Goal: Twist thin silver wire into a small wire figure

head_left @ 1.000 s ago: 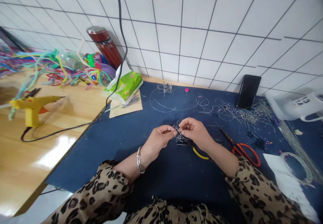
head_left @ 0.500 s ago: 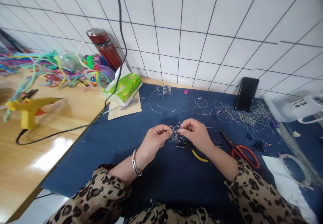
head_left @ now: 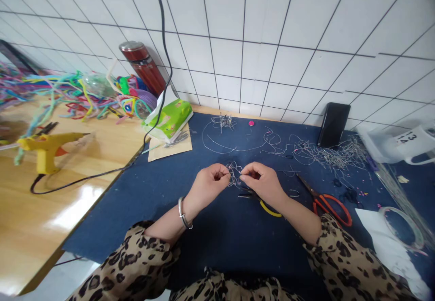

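Note:
Between my two hands is a small tangle of thin silvery wire (head_left: 234, 174), bent into loops. My left hand (head_left: 211, 183) pinches its left side between thumb and forefinger. On the right side, the thumb and forefinger of my right hand (head_left: 261, 179) are pinched at the wire's edge; my fingers hide exactly which strand they grip. Just below lie pliers with a yellow handle (head_left: 271, 209), partly hidden by my right hand. Scissors with orange handles (head_left: 335, 208) rest to the right of my right forearm.
Loose wire pieces (head_left: 329, 154) spread at the back right, near a black phone (head_left: 334, 124) leaning on the wall. Another wire figure (head_left: 224, 122) stands at the back. Left are a tissue pack (head_left: 173, 120), a yellow glue gun (head_left: 47, 151) with its cord, and a red flask (head_left: 144, 68).
My right hand has shifted slightly, with its fingertips now at the upper right edge of the wire tangle. The tangle has turned a little between my hands. The view has shifted slightly.

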Demonstrator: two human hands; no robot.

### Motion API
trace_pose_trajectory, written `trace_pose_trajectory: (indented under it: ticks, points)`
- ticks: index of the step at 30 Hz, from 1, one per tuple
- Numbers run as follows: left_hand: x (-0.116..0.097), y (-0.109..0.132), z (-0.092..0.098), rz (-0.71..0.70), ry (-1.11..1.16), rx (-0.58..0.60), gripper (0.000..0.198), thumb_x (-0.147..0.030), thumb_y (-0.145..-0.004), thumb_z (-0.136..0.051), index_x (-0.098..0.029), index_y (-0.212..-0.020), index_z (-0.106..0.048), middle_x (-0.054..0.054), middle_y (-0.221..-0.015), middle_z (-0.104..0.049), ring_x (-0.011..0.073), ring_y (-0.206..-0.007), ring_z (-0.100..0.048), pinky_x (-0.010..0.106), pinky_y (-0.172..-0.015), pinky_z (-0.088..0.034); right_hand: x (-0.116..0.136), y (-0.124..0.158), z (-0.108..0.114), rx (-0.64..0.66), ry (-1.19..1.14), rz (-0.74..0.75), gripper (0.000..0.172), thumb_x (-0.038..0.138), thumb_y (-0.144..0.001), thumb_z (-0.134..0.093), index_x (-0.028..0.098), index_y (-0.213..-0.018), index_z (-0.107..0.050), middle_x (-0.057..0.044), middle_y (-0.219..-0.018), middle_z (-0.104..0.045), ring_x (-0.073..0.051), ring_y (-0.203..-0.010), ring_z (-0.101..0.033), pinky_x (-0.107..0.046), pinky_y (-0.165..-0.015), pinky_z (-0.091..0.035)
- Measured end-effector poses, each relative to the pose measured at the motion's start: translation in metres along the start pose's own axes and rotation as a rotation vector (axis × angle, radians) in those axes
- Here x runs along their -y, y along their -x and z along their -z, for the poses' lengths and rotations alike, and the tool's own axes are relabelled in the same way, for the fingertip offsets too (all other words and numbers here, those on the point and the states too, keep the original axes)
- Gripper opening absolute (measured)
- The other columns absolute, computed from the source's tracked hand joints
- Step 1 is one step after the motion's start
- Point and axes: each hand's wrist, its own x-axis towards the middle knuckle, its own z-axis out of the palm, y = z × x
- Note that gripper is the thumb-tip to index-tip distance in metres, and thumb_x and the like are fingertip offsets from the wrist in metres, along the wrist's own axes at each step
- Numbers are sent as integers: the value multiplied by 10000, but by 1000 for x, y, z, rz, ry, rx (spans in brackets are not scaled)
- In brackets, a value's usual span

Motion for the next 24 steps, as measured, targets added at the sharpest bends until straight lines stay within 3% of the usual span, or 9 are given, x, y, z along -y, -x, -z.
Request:
trace_pose_trajectory:
  ticks: [7,16,24]
  points:
    - [-1,7,-13,-192,-224,-52,71,-134,-701,-531,-167,-692,-594,-23,-576,-547,82,-497,-433,192,-497,-303,4,5,-4,-33,-16,50,51,166,-705,-584,200,-732,-612,9,-694,-579,-114,-618,-491,-245,-607,-401]
    - [-7,7,-17,-262,-353,-117,57,-149,-718,-545,-179,-706,-592,-25,-562,-529,91,-507,-447,200,-524,-308,2,9,-6,-61,-133,41,49,181,-710,-594,192,-753,-617,1,-717,-598,-118,-625,-508,-249,-607,-416]
    - [-12,-4,6,-95,-190,-50,127,-278,-788,-518,-164,-744,-553,-44,-572,-458,73,-483,-370,180,-474,-293,-7,3,-1,-143,-289,-18,41,183,-705,-579,167,-736,-601,3,-690,-583,-112,-619,-511,-237,-596,-421]
